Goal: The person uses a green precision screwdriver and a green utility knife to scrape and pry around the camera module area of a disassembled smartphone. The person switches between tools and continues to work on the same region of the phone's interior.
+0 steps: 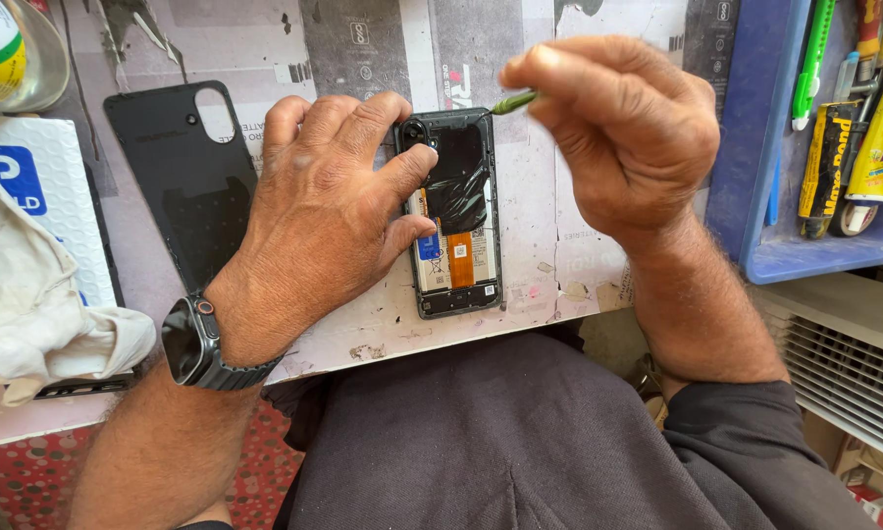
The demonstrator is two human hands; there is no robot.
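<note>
- Left hand (329, 211) laid flat over the left half of an opened phone (454, 218), fingers spread and pressing down, thumb across the dark film near its middle
- Phone lying face down and backless on a worn, paper-covered work board (383, 319), near the board's front edge, camera end pointing away from the person
- Inside the phone: black film over the upper part, an orange flex strip (460, 259) running down the lower half, a blue-and-white label beside it
- Right hand (626, 132) raised just right of the phone's top, thumb and fingers pinched shut on a thin green-handled tool (513, 102)
- Tool angled leftward, its tip at the phone's top right corner; cannot tell whether touching
- Removed black back cover (188, 182) lying flat on the board, left of the left hand, camera cut-out at its far end
- Dark smartwatch (194, 344) on the left wrist
- White cloth (29, 294) bunched at the far left, over a white-and-blue padded packet (29, 177)
- Blue tray (755, 147) at the far right holding a green cutter (812, 59) and yellow glue tubes (878, 137)
- Dark trousers in the foreground, under the board's edge
</note>
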